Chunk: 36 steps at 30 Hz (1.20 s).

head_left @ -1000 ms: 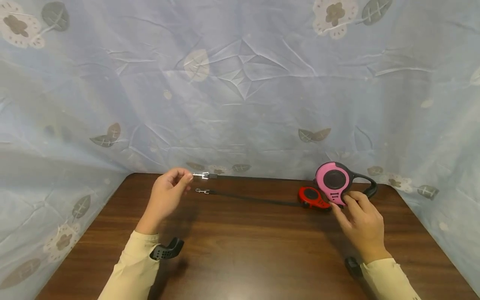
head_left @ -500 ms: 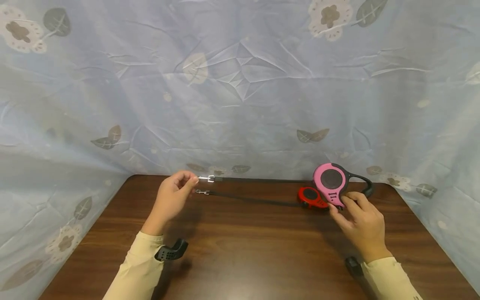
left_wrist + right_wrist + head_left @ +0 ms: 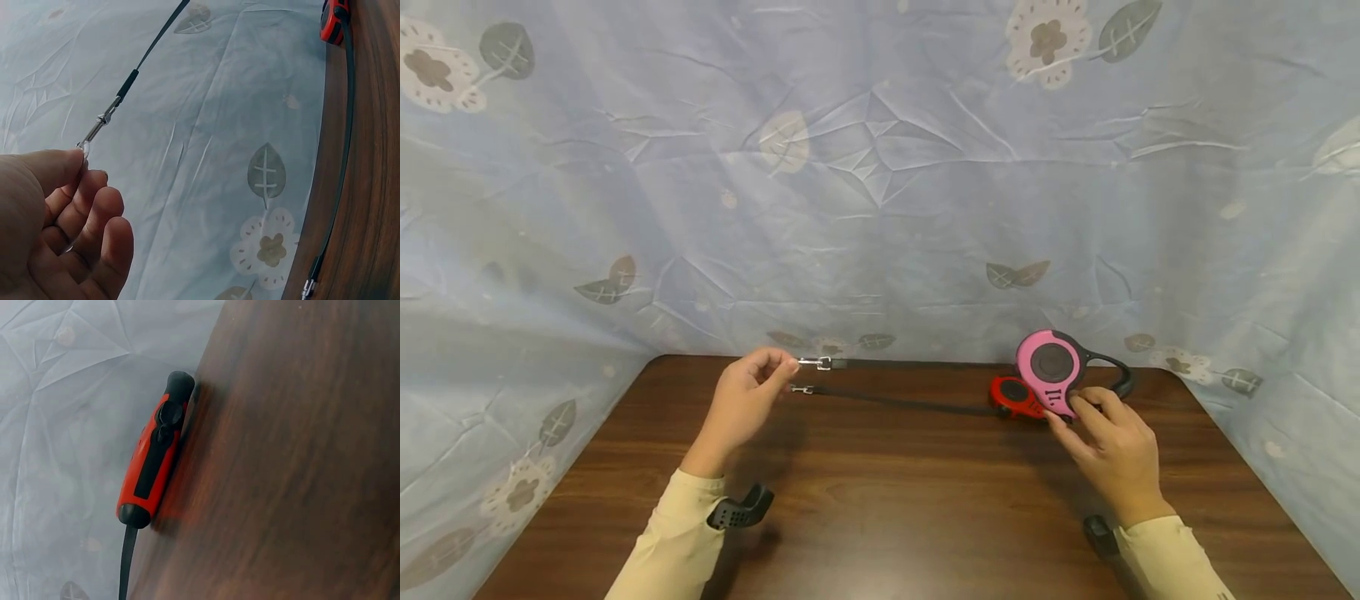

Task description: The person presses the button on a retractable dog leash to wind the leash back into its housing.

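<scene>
Between thumb and fingertips, my left hand pinches the metal snap hook of a retractable dog leash. From that hook the black strap stretches right to the pink leash case. My right hand holds the pink case by its lower edge, tilted above the table; neither hand nor pink case shows in the right wrist view. Behind and left of the pink case lies a red leash case, partly covered by it. Its strap runs left along the table to a small hook near my left hand.
The brown wooden table ends at a back edge against a pale blue curtain with leaf and flower prints. Black wrist bands sit on both sleeves.
The pink case, still in my right hand, has shifted slightly left and down. My left hand with its hook has come slightly right and lower. The red leash stays on the table.
</scene>
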### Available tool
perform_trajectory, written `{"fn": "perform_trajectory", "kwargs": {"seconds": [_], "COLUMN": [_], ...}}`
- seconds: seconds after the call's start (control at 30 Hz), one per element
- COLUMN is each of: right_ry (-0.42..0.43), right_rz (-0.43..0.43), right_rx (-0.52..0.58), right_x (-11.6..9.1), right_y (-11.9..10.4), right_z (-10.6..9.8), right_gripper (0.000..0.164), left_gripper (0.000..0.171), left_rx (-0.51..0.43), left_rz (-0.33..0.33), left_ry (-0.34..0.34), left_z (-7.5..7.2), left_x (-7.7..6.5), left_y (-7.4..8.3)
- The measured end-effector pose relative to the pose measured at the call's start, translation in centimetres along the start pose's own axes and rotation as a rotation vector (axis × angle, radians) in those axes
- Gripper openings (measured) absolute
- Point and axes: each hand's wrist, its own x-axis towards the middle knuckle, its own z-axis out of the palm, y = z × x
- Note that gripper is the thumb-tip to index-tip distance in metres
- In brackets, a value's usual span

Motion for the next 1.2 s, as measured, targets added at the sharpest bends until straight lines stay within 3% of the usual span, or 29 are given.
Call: {"fn": "perform_trajectory", "kwargs": {"seconds": [0.33, 1.2], "right_ry": [-0.025, -0.045], "right_rz": [-0.007, -0.031], "right_rx": [0.0, 0.041], "right_x": [0.3, 0.3], "right_y": [-0.2, -1.2], "right_z": [-0.2, 0.4], "right_gripper": [0.053, 0.051], "left_gripper": [0.021, 0.017], "left_rx": [-0.024, -0.034], "left_rz": [0.016, 0.031], "left_ry": [-0.026, -0.048], "left_z": [0.8, 1.4], "left_x": [-0.1, -0.4], "left_y": [0.2, 1.1]}}
